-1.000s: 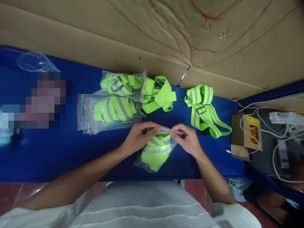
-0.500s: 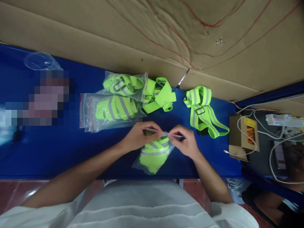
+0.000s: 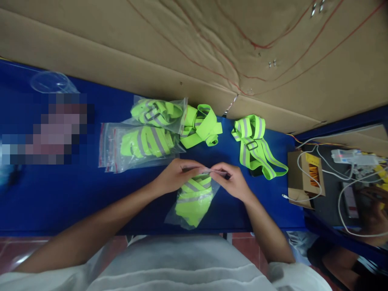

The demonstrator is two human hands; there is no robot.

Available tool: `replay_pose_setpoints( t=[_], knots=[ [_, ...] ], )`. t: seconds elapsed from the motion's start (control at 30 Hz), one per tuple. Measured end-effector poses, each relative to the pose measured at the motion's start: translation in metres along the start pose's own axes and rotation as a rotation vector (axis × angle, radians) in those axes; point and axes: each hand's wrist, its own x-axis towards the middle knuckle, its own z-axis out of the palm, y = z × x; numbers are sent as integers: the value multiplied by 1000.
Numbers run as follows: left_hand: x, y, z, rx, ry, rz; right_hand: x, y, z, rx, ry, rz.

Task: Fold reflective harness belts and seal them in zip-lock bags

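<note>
A clear plastic bag [image 3: 194,202] with a folded yellow-green reflective strap inside hangs from both hands near the table's front edge. My left hand [image 3: 178,176] pinches the bag's top edge on the left. On the right, my right hand [image 3: 232,178] is closed on the same edge, its fingertips almost touching the left ones. Behind my left hand lie filled bags [image 3: 147,141], with another filled bag [image 3: 156,111] at their back. Loose straps [image 3: 203,127] rest beside these, and a loose strap with a black buckle [image 3: 253,145] lies farther right.
The blue table [image 3: 91,194] meets a cardboard wall [image 3: 121,64] at the back. A small cardboard box [image 3: 303,173] and white cables stand at the right, near another person's hand [image 3: 376,206]. A clear round object [image 3: 51,82] and a pixelated patch are at the left.
The view has shifted slightly, so the table's things appear a little lower and farther left. My right fingers have moved closer to my left ones along the bag's edge.
</note>
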Motion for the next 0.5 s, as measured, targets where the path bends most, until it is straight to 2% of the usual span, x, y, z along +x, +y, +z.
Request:
replay_pose_setpoints(
  t=[0.1, 0.17, 0.37, 0.43, 0.5],
  knots=[
    [2, 2, -21, 35, -306, -15, 3, 4, -23, 66, -144, 57],
    [3, 0, -31, 45, -403, -12, 3, 5, -30, 53, -174, 35],
    [5, -9, -36, 63, -346, -33, 1, 11, -20, -93, -49, -49],
    [4, -9, -37, 70, -312, -61, 0, 3, -18, -150, 66, -84],
    [2, -9, -40, 59, -259, -69, -6, -20, -19, -217, 190, -177]
  ],
)
